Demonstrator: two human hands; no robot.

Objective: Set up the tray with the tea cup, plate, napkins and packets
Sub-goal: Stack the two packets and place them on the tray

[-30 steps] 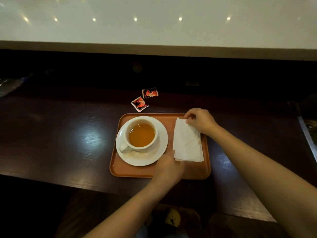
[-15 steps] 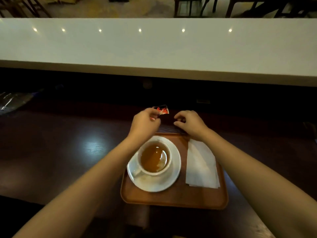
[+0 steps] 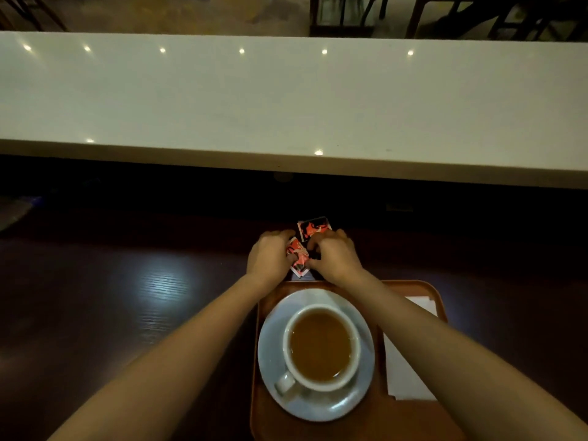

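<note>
I see a dark wooden table. An orange tray sits at its near edge, right of centre. Just beyond the tray's far edge lie two red-and-black packets, one nearer the tray.

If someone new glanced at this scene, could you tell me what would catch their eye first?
Most likely the white cup of amber tea on its white plate, at the left of the orange tray nearest the camera. Just beyond the tray's far edge, the left hand and right hand meet over red-and-black packets on the dark table. White napkins lie on the tray's right.
</note>
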